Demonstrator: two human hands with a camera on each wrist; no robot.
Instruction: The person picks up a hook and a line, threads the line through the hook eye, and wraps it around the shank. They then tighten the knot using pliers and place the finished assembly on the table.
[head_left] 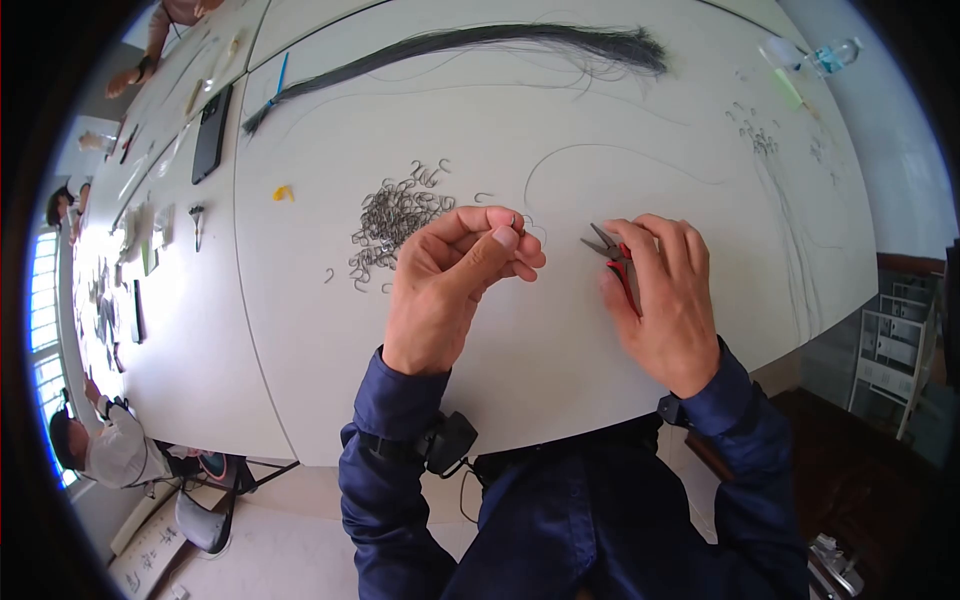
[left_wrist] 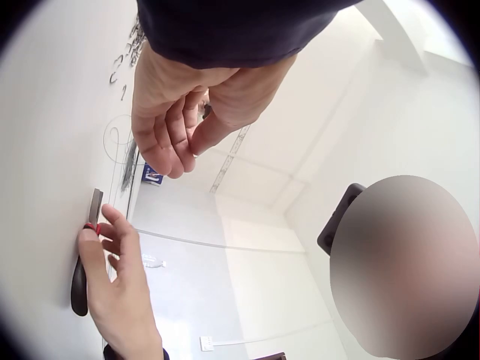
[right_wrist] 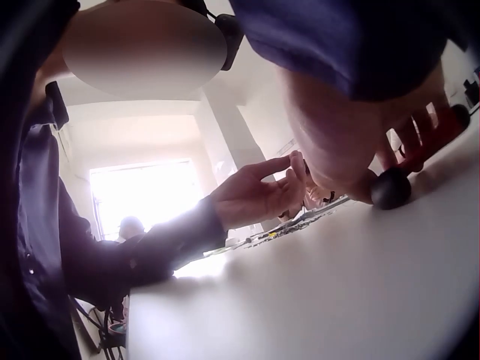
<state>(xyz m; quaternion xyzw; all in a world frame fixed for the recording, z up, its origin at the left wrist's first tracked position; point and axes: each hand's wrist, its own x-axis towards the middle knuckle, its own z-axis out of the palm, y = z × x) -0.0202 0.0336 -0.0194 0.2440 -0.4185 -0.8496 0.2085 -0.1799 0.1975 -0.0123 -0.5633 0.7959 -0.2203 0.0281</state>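
Observation:
In the head view my left hand [head_left: 445, 285] pinches a small dark metal piece [head_left: 514, 222] between thumb and index finger, beside a pile of small metal hooks [head_left: 385, 222]. My right hand [head_left: 668, 300] has its thumb and fingers curved round red-handled pliers [head_left: 620, 270], whose jaws stand apart and point toward the left hand. A black-ended red handle [right_wrist: 439, 142] shows under the fingers in the right wrist view. In the left wrist view the fingers of the left hand [left_wrist: 214, 97] largely hide the pinched piece.
A long bundle of dark strands [head_left: 450, 42] lies across the back of the table, and a loose strand [head_left: 610, 146] curves in front. Left are a phone [head_left: 212, 135] and a yellow piece [head_left: 284, 193]; more hooks [head_left: 762, 140] with thin strands lie right. Other people sit at far left.

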